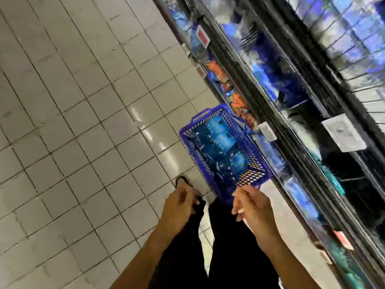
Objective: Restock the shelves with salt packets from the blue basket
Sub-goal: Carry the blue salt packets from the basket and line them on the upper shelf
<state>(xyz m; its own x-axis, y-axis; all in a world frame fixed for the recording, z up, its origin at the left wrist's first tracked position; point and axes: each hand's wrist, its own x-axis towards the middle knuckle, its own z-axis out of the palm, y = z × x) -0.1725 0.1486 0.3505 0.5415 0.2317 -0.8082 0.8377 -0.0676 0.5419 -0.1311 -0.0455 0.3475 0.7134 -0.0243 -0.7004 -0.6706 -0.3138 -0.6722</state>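
A blue plastic basket (188,132) stands on the tiled floor beside the shelving, holding several blue salt packets (224,140). My left hand (180,205) hangs just below and left of the basket with loosely curled fingers and holds nothing. My right hand (252,207) hovers at the basket's near end, fingers relaxed, with nothing in it. The shelves (291,105) run diagonally along the right, stocked with blurred blue and white packets.
Orange packets (239,103) sit on the lowest shelf just past the basket. White price tags (343,132) stick out from the shelf edges. My dark trouser legs and a sandalled foot (183,182) are below the basket. Light floor tiles (73,122) spread to the left.
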